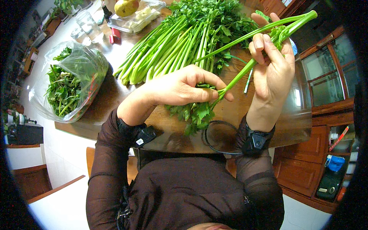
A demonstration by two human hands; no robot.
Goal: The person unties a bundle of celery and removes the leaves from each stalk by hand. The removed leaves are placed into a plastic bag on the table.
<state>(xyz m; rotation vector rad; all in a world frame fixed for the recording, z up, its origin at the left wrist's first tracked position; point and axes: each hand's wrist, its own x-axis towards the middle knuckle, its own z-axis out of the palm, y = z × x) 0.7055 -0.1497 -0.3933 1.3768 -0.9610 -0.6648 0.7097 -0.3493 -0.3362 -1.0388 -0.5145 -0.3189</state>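
Observation:
A green celery stalk [241, 75] runs slantwise between my two hands above a wooden table. My right hand [271, 64] holds its thick upper part, with the pale cut base at the upper right and small inner leaves against the palm. My left hand [192, 86] pinches the lower stem between thumb and index finger, where the leafy end [199, 116] hangs down. A thinner stalk branches from the base towards the left. Beyond my hands lies a large heap of celery [169, 49], stalk ends to the left and leaves towards the back. Part of the palms is hidden.
At the left, a clear plastic bag [97, 72] holds loose leaves. A glass jar [87, 24], a clear plastic container [143, 18] with a yellow fruit [126, 7] on it, and a red object [115, 36] stand farther back. A black cable [207, 141] lies near the table's front edge.

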